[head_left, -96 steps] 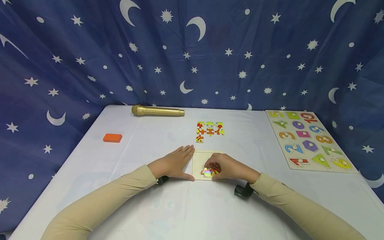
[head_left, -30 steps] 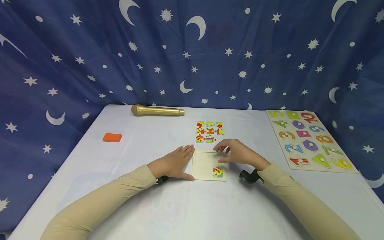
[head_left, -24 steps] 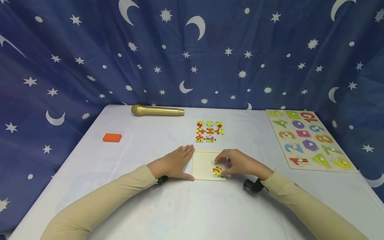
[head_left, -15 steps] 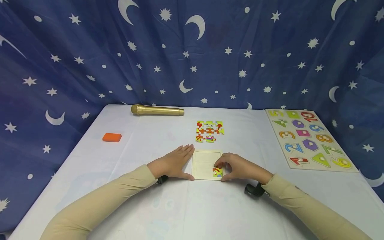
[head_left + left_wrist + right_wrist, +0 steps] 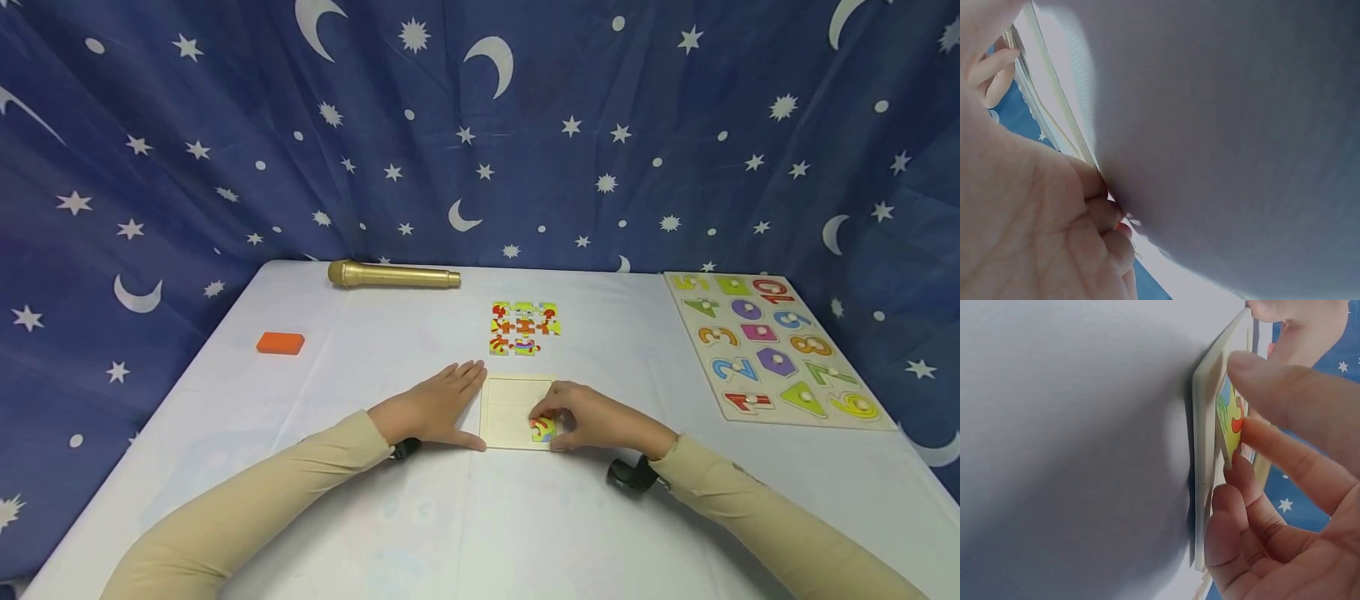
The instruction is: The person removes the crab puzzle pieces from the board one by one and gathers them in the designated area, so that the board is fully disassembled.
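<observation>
My left hand lies spread on the table, its fingertips and thumb against the left edge of a square wooden puzzle tray. One jigsaw piece, yellow with red and a blue corner, is in the tray's near right corner. My right hand pinches this piece between thumb and fingers; the right wrist view shows the piece tilted up from the tray floor. Beyond the tray, several matching pieces lie together in rows, with a gap at their near right corner.
A gold microphone rests at the back edge of the white table. An orange block is on the left. At the right lies a wooden number and shape board. A blue star-and-moon curtain hangs behind.
The rainbow piece has gone from the tray to the group beyond. My right hand has come back to the tray and taken hold of the corner piece, now slightly tilted. My left hand stays put.
</observation>
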Available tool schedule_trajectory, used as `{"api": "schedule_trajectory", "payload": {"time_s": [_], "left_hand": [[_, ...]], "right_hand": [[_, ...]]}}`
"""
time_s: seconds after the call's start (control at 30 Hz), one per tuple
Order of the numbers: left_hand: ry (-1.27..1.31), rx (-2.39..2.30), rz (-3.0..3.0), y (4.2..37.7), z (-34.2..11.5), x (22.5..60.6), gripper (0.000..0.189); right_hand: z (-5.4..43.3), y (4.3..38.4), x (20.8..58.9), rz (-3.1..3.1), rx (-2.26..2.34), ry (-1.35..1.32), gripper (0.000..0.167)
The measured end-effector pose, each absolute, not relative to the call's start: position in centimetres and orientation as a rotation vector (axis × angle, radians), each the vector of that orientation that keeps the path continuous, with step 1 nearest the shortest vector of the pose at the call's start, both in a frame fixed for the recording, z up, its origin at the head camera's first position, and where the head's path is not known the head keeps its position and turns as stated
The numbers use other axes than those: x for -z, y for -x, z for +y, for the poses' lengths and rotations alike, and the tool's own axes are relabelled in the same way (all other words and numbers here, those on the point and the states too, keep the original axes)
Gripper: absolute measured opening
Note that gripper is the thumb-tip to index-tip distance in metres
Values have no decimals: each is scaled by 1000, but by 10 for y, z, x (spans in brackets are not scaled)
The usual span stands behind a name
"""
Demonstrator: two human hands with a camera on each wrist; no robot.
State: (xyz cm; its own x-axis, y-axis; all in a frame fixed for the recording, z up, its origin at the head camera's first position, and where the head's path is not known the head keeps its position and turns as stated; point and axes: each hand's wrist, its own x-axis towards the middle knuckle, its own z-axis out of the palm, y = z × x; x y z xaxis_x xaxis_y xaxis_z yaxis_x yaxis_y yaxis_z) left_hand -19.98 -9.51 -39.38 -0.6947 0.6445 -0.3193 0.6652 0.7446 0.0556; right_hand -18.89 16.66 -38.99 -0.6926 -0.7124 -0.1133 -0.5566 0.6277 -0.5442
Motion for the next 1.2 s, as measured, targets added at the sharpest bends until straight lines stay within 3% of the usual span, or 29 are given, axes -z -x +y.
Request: {"api": "schedule_trajectory", "payload": {"time_s": [0.53, 0.87, 1.2], "left_hand": [[-1021, 115, 2643, 201, -95, 396, 109], [-1030, 103, 2633, 200, -96, 395, 108], [-1024, 114, 2631, 199, -95, 393, 108]], "right_hand": [[170, 196, 384, 2573, 758, 1040, 36], [196, 251, 378, 2741, 895, 862, 42], [191, 294, 392, 2708, 904, 684, 42]]}}
